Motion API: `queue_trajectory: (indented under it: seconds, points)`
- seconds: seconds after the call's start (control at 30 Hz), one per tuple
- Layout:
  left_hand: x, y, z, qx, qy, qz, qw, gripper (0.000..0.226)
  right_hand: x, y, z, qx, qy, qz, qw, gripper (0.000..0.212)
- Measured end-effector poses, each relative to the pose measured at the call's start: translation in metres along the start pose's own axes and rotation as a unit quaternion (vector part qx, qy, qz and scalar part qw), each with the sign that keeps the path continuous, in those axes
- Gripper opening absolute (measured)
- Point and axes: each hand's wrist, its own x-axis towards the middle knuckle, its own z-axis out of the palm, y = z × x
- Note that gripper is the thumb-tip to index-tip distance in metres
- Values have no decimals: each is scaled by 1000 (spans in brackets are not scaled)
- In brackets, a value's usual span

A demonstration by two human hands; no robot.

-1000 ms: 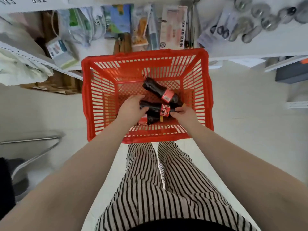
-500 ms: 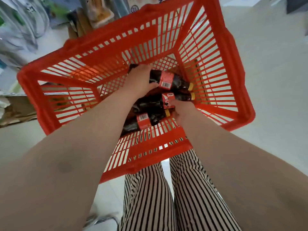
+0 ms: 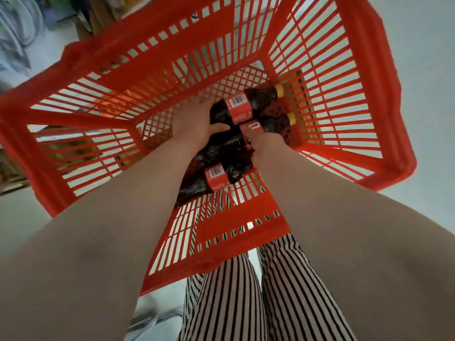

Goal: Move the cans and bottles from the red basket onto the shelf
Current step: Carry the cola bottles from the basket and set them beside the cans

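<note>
The red basket (image 3: 246,232) fills the upper view, and both my arms reach down into it. Three dark cola bottles with red labels lie on its floor. My left hand (image 3: 194,121) is wrapped around the base of the far bottle (image 3: 248,107), whose yellow cap points right. My right hand (image 3: 267,143) is closed on the middle bottle (image 3: 273,125), just below its label. The near bottle (image 3: 216,177) lies loose against the basket's front wall, untouched.
The basket stands on a pale floor (image 3: 418,57). Packaged goods on low shelving (image 3: 22,33) show blurred at the upper left, behind the basket. My striped trousers (image 3: 258,303) are right below the basket's front edge.
My head has dropped closer to the basket, which now looks much larger. My left hand has shifted from the middle bottle to the far one. My right hand stays on the middle bottle.
</note>
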Motion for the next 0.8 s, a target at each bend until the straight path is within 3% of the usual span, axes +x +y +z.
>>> queue_trajectory:
  seconds: [0.17,0.43,0.53,0.8]
  points:
    - [-9,-18,-11,-144,-40,-64,987,59,-12,-8,3,41,15,-11,999,72]
    - [-69,-24,-45,-315,-25,-149,937,65,-76,-21,-17,24,10,-100,995,80]
    - [-96,-14,-64,-360,-15,-134,923,56,-111,-24,-31,13,-26,-126,992,76]
    - [-189,22,-127,-421,-3,-53,906,42,-228,-12,-81,6,-172,-226,959,39]
